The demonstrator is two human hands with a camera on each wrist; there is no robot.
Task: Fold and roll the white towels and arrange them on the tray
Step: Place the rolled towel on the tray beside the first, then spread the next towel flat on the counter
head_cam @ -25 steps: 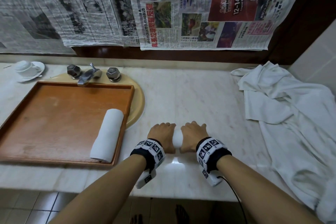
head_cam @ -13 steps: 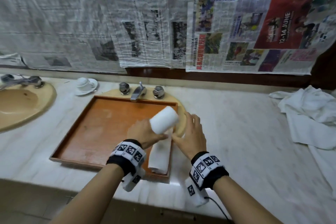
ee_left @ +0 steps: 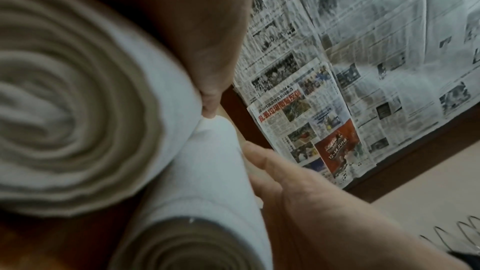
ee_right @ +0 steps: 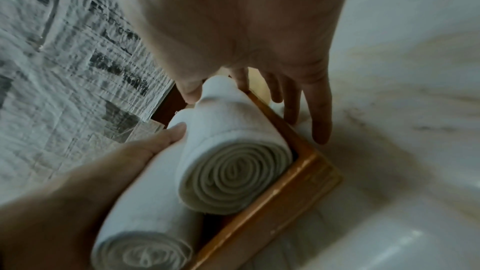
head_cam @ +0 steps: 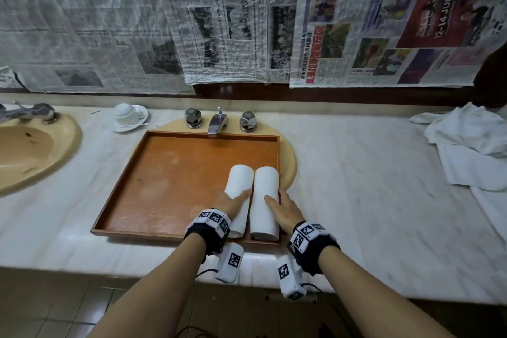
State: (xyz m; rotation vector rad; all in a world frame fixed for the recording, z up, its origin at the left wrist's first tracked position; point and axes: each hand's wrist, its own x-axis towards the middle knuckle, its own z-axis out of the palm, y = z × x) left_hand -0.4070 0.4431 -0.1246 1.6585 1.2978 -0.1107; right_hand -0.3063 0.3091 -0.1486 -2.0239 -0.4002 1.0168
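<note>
Two rolled white towels lie side by side at the right end of the wooden tray (head_cam: 175,178). The left roll (head_cam: 240,178) has my left hand (head_cam: 241,195) lying on it with straight fingers. On the right roll (head_cam: 265,192), which sits against the tray's right rim, my right hand (head_cam: 274,197) rests flat. In the right wrist view its thumb (ee_right: 192,89) is left of that roll (ee_right: 233,151), and its other fingers (ee_right: 317,100) reach past the rim (ee_right: 298,182) onto the counter. The left wrist view shows the left roll's spiral end (ee_left: 64,110).
The tray sits over a beige sink with a tap (head_cam: 218,123) behind it. A heap of loose white towels (head_cam: 472,145) lies on the marble counter at far right. A cup on a saucer (head_cam: 129,115) and a second sink (head_cam: 27,151) are to the left. Newspapers cover the wall.
Both hands lifted the freshly rolled towel off the counter, carried it left, and laid it in the tray at the right rim. The earlier roll now lies further left, and both hands rest flat.
</note>
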